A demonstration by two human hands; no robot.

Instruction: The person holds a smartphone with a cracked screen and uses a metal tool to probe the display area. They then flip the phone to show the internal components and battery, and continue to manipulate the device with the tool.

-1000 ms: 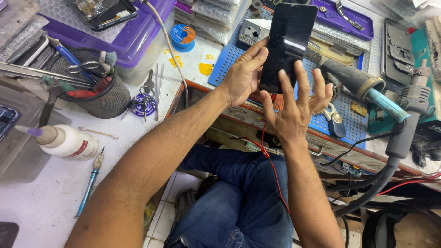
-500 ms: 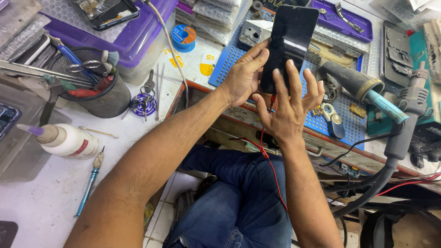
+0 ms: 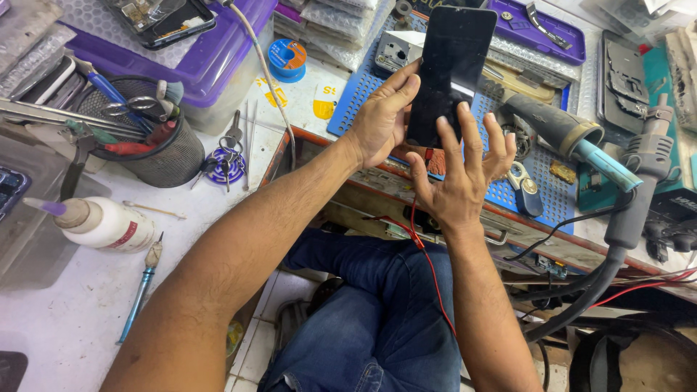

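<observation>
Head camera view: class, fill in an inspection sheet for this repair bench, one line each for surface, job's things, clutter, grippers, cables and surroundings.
Surface: white worktop with a blue perforated mat on it.
Job's things: black phone, screen dark, held upright above the mat.
Clutter: mesh tool cup, white glue bottle, blue screwdriver, keys, purple-lidded box, hot-air handle.
Grippers: left hand grips the phone's left edge; right hand is spread against its lower end.
Cables: red wire hangs below the phone; black hose at right.
Surroundings: blue jeans and tiled floor below.
</observation>
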